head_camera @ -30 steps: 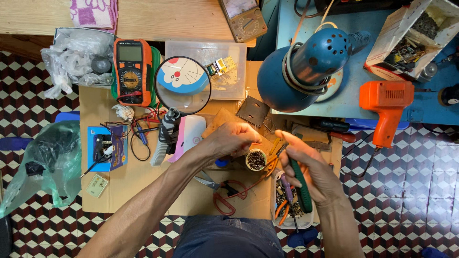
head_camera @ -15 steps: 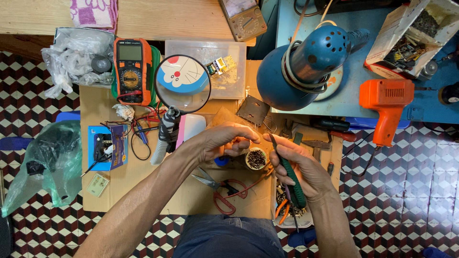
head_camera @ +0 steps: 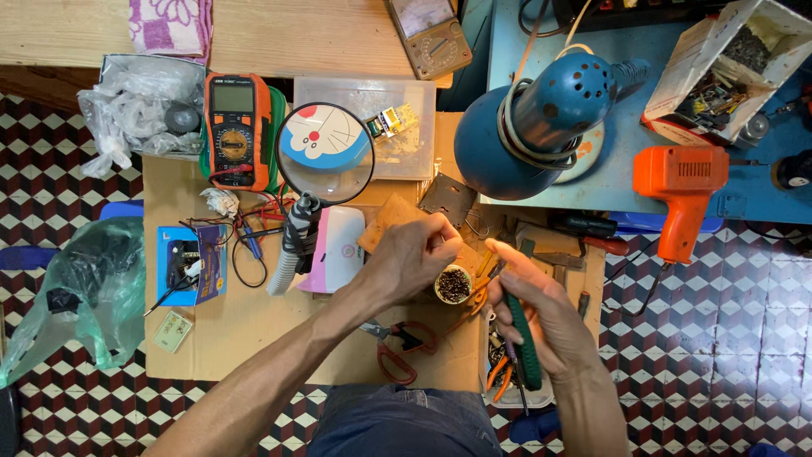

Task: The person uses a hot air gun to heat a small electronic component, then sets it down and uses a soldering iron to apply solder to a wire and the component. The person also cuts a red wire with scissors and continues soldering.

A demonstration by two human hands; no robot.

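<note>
Head view: right hand [head_camera: 541, 326], fingers clamped on a slim green-handled tool [head_camera: 523, 343], beside a small round tin [head_camera: 454, 285] near the table's right edge; left hand [head_camera: 414, 254] fingers pinched together above it.

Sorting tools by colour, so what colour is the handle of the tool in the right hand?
Green, seen in the head view: the tool.
</note>
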